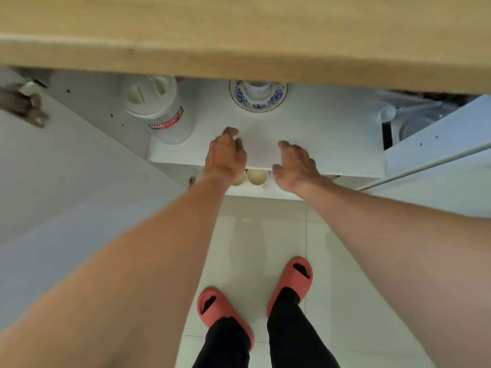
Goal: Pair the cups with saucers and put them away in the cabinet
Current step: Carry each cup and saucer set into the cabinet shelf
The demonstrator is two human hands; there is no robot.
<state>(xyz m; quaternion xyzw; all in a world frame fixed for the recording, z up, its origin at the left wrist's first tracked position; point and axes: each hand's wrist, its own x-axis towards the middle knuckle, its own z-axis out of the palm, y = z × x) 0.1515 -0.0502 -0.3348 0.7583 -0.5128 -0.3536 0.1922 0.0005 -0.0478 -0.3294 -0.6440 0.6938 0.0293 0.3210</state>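
I look straight down into an open white cabinet under a wooden countertop (239, 35). On the upper shelf (318, 134) stands a white cup (257, 90) on a blue-patterned saucer (259, 100), partly hidden by the countertop edge. My left hand (225, 155) and my right hand (295, 166) hover over the shelf's front edge, fingers spread, holding nothing. Below the shelf, two cream cups (257, 177) show on the lower level, the left one mostly covered by my left wrist.
A clear plastic container (159, 110) with a white lid and red label stands on the shelf's left. The cabinet doors stand open: left door (53, 181), right door (438, 144). Clear containers (406, 118) lie behind the right door. My feet in red slippers (255, 296) stand on white tiles.
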